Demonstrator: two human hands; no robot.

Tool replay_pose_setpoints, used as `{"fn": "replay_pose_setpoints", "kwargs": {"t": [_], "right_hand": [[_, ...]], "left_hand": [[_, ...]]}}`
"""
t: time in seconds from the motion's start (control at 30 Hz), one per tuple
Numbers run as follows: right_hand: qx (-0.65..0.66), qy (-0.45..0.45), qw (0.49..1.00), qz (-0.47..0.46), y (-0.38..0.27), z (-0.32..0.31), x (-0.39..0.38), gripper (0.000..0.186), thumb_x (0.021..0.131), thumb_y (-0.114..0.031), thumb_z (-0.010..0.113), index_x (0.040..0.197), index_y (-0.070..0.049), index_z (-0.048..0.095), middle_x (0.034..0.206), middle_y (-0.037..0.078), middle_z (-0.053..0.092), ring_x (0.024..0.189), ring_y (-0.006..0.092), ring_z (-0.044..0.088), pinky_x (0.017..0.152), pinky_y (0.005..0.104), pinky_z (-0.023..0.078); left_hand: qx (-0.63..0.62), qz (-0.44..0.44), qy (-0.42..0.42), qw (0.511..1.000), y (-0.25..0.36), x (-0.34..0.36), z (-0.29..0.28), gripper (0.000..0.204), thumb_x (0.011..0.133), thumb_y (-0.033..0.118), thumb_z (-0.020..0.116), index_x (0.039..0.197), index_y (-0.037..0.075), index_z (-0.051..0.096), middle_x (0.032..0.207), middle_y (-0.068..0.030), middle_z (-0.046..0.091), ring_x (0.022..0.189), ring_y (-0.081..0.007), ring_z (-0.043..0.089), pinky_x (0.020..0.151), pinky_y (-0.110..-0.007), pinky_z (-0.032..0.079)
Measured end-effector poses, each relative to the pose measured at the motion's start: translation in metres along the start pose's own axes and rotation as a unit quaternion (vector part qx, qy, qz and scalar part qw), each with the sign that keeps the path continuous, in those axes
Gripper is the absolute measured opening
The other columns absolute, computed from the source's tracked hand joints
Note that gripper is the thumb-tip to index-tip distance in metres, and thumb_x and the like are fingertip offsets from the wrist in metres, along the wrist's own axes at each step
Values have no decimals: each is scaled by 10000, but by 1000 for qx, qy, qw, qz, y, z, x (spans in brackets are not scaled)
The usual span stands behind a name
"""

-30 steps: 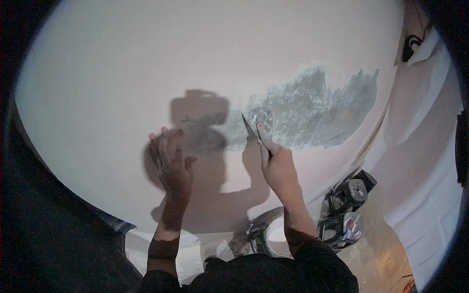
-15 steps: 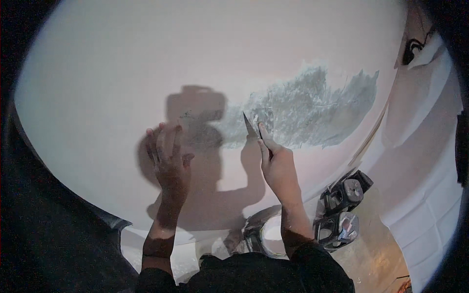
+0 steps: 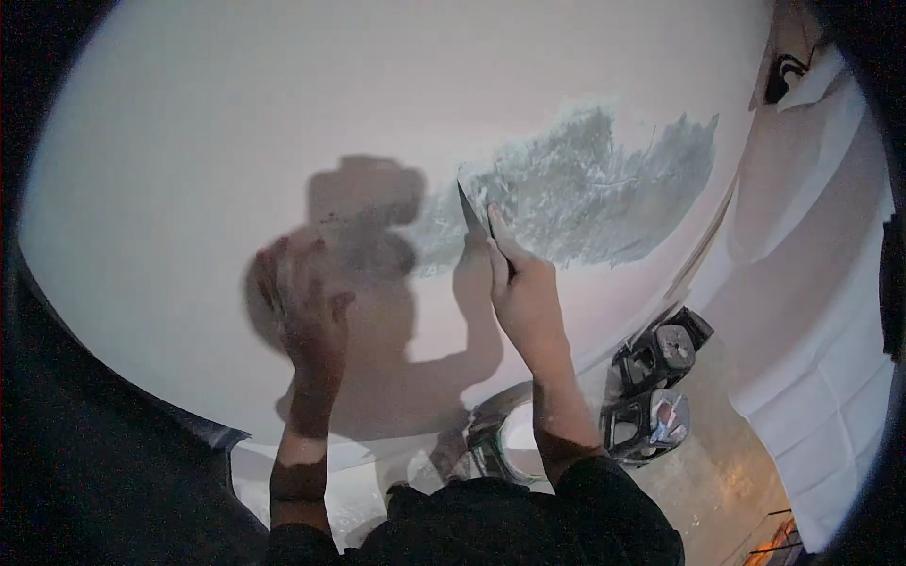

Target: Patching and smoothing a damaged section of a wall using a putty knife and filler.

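My right hand (image 3: 528, 292) is closed round a putty knife (image 3: 490, 217), with a finger stretched along it. Its blade is hard to tell from the grey patch (image 3: 604, 198) of smeared filler on a large pale wall surface (image 3: 236, 104). A dark pointed shape just left of the knife looks like its shadow. My left hand (image 3: 311, 307) is raised over the wall left of the patch, fingers spread, holding nothing I can see. It lies within my own shadow, so whether the fingertips touch the wall is unclear.
Below my right forearm stands a bucket (image 3: 521, 443) with pale contents. Two dark step stools (image 3: 628, 434) are on the floor beside it. White sheeting (image 3: 802, 311) hangs along the right side, and dark material (image 3: 113, 453) fills the lower left.
My right hand and the putty knife have moved up and a little left, and the blade's flat face no longer shows clearly. My left hand has shifted slightly left. The whole view has moved a little.
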State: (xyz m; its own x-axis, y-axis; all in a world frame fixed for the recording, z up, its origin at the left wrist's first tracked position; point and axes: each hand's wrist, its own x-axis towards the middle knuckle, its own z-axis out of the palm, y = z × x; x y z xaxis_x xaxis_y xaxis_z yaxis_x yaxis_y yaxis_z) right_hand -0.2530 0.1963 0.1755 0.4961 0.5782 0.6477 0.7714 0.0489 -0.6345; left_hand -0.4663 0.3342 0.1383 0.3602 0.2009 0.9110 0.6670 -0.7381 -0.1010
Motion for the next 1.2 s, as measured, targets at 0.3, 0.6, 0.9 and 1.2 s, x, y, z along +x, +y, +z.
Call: {"fn": "replay_pose_setpoints", "kwargs": {"t": [0.3, 0.6, 0.9, 1.2], "right_hand": [[-7, 5, 1000, 23, 3, -14, 0, 350, 932, -128, 532, 1282, -134, 547, 704, 284, 365, 681, 258, 207, 524, 323, 410], [-17, -8, 1000, 22, 6, -18, 1, 356, 932, -126, 533, 1287, -140, 547, 694, 278, 356, 602, 289, 232, 514, 313, 394], [10, 14, 1000, 2, 14, -15, 2, 361, 934, -128, 533, 1295, -150, 541, 657, 263, 357, 551, 222, 272, 522, 310, 400], [10, 16, 1000, -14, 13, -21, 6, 387, 925, -113, 531, 1309, -164, 523, 685, 291, 390, 657, 243, 211, 539, 318, 413]], "left_hand": [[20, -50, 8, 999, 11, 5, -1, 638, 840, 451, 591, 1341, 85, 442, 1390, -129, 423, 1339, -369, 305, 1129, -535, 191], [-35, -44, 20, 998, 10, 5, 4, 727, 665, 115, 760, 1326, 134, 460, 1429, -125, 348, 1370, -406, 235, 1125, -566, 210], [-25, -48, 6, 999, 12, 9, -2, 736, 653, 126, 772, 1317, 132, 455, 1410, -125, 363, 1357, -365, 286, 1137, -554, 207], [11, -53, -28, 998, 13, 11, -8, 624, 810, 348, 654, 1345, 104, 444, 1397, -97, 428, 1355, -347, 302, 1160, -508, 148]]}}
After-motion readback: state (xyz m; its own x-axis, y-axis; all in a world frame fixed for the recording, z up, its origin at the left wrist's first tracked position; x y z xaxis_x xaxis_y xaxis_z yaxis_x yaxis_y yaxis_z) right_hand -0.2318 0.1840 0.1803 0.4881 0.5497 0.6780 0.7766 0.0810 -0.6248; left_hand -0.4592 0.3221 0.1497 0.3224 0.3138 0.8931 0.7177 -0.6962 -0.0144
